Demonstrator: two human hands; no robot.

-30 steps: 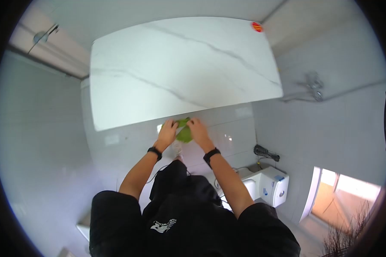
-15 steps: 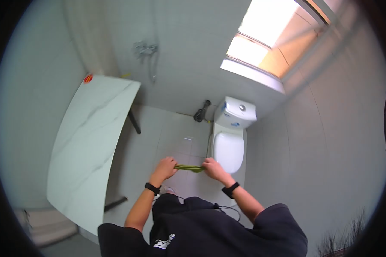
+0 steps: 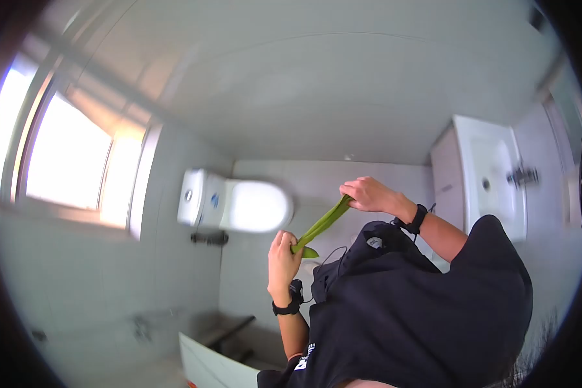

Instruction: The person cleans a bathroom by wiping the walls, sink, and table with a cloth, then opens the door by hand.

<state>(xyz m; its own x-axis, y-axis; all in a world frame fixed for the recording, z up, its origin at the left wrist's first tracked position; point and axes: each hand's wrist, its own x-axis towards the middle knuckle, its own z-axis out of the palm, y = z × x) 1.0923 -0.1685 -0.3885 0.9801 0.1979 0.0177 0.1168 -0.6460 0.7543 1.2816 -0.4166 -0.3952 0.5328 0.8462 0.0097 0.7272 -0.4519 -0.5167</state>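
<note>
A green cloth (image 3: 323, 224) is pulled into a narrow, twisted strip between my two hands. My left hand (image 3: 283, 264) is closed around its lower end, and a loose flap of the cloth hangs out beside the fist. At the upper end my right hand (image 3: 370, 194) grips it with bent fingers. Both hands are in front of my body, above the floor, and the strip slants up from left to right. The white toilet (image 3: 255, 205) with its lid down lies just beyond my left hand.
A white washbasin (image 3: 488, 174) with a dark tap (image 3: 522, 176) stands on a cabinet at the right. A bright window (image 3: 71, 155) is in the left wall. The white marbled tabletop (image 3: 207, 365) shows at the bottom left, with a dark leg (image 3: 233, 333).
The view has turned right, bringing the washbasin in and moving the toilet to the left. Both hands still hold the cloth, which now slants, with my right hand higher in view.
</note>
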